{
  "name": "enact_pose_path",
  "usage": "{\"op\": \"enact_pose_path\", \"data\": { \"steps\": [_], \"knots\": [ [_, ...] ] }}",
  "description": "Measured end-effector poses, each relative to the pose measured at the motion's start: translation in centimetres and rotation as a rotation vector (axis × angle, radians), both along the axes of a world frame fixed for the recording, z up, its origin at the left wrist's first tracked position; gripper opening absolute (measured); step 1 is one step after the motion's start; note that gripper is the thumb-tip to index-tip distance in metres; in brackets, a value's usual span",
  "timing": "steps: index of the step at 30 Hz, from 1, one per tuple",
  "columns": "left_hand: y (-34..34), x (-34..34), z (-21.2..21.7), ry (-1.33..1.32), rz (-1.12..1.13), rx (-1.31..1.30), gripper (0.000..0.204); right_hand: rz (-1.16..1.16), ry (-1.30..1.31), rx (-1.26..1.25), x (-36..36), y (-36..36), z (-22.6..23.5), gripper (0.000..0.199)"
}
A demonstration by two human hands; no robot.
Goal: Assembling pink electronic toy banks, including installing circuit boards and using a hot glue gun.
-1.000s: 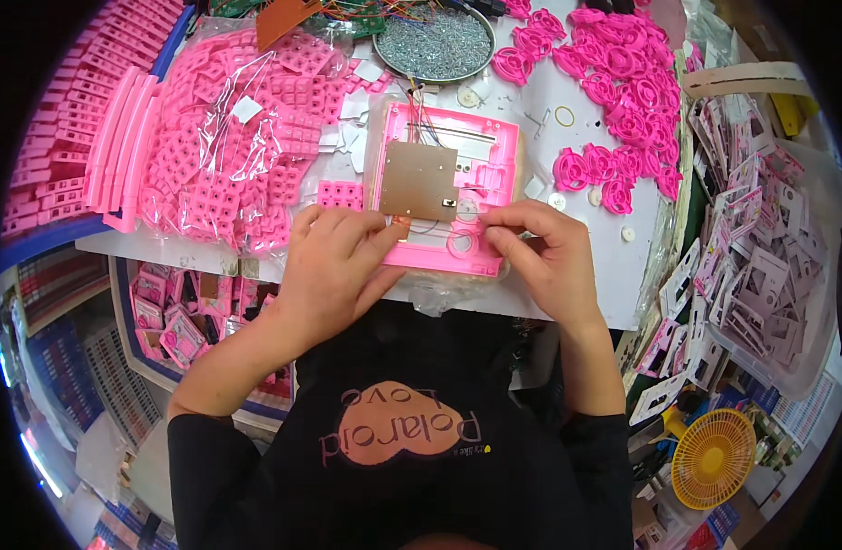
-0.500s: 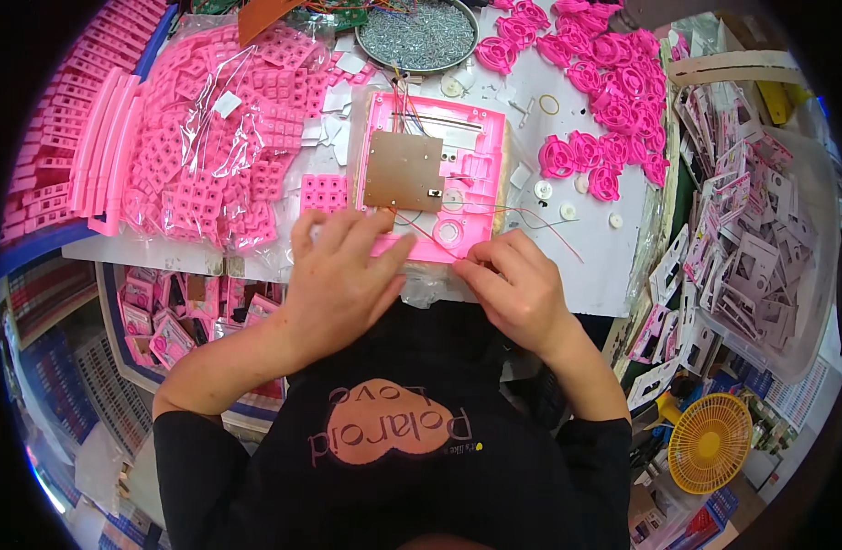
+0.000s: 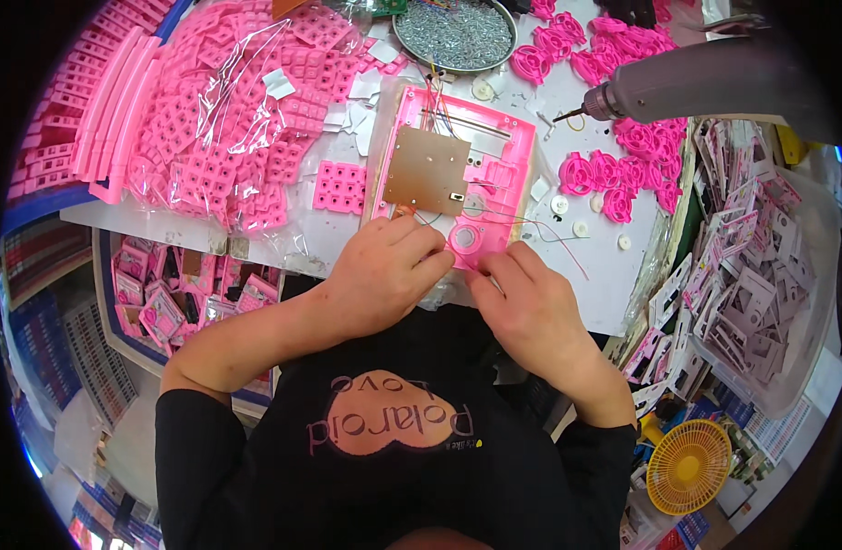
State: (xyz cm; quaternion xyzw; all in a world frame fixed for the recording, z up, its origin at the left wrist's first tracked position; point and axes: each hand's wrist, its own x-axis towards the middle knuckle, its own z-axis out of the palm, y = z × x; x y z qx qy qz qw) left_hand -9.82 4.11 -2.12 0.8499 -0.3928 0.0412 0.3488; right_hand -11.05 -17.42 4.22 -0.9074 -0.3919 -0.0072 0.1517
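A pink plastic housing (image 3: 503,151) lies on the white table, with a brown circuit board (image 3: 426,170) and thin wires inside it. My left hand (image 3: 384,270) rests on the housing's near left edge, fingers curled over it. My right hand (image 3: 526,302) pinches at the near edge just below a round pink ring part (image 3: 464,240) of the housing. A thin red wire (image 3: 568,247) trails right from there. What sits between my fingertips is hidden.
A grey electric screwdriver (image 3: 705,82) hangs over the table at upper right. A round tray of screws (image 3: 455,32) stands at the back. Pink keypad pieces in clear bags (image 3: 219,128) fill the left; pink ring parts (image 3: 623,156) lie right. A yellow fan (image 3: 688,466) stands below.
Both hands have slid toward me to the housing's near edge. The view has shifted, and the grey screwdriver now shows at upper right.
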Motion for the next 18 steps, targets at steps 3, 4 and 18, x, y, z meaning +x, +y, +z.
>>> {"op": "enact_pose_path", "data": {
  "steps": [3,4,18],
  "knots": [
    [0.0,0.0,-0.2,-0.008,0.004,-0.015,0.024,-0.032,0.012,0.060,-0.2,0.1,0.4,0.017],
    [0.0,-0.1,-0.3,-0.008,0.007,-0.019,0.023,-0.042,0.037,0.127,0.1,-0.1,0.2,0.018],
    [0.0,0.1,-0.2,0.006,0.028,-0.032,0.020,-0.189,0.360,0.363,1.3,-1.8,-2.0,0.014]
  ]
}}
